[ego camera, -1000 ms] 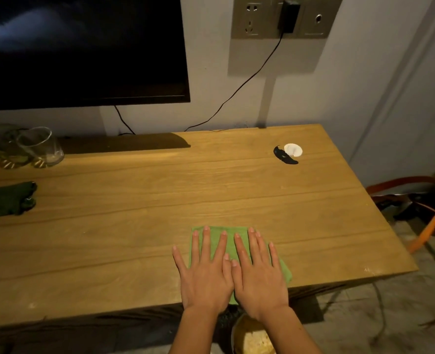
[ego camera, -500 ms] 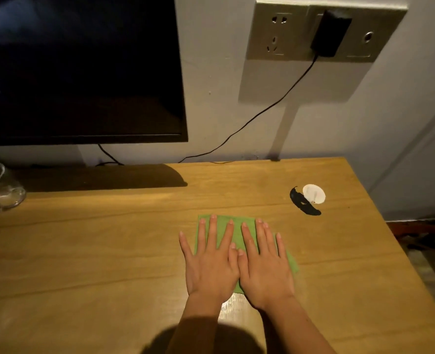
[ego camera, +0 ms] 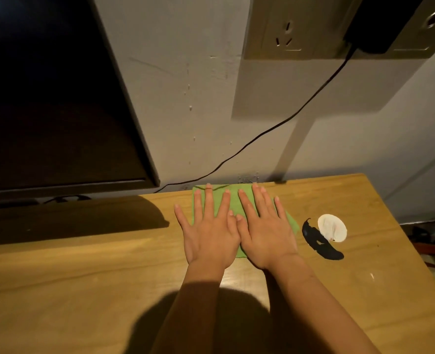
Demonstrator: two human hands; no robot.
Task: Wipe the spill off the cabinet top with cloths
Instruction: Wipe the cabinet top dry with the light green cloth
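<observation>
Left hand (ego camera: 208, 236) and right hand (ego camera: 266, 233) lie flat, fingers spread, gripping nothing, pressing a green cloth (ego camera: 233, 203) onto the wood-grain cabinet top (ego camera: 83, 290); black smear (ego camera: 318, 242) at 3 o'clock.

Two hands (ego camera: 239, 233), one green cloth (ego camera: 233, 200), one black smear (ego camera: 318, 241), one white disc (ego camera: 331, 228).

Dark screen (ego camera: 53, 98) at left, wall socket plate (ego camera: 313, 29) with black plug (ego camera: 379, 24) and cable (ego camera: 262, 134).

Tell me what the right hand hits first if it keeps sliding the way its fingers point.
Probably the wall: the right hand lies flat on the green cloth, fingertips near the cabinet top's back edge.
</observation>
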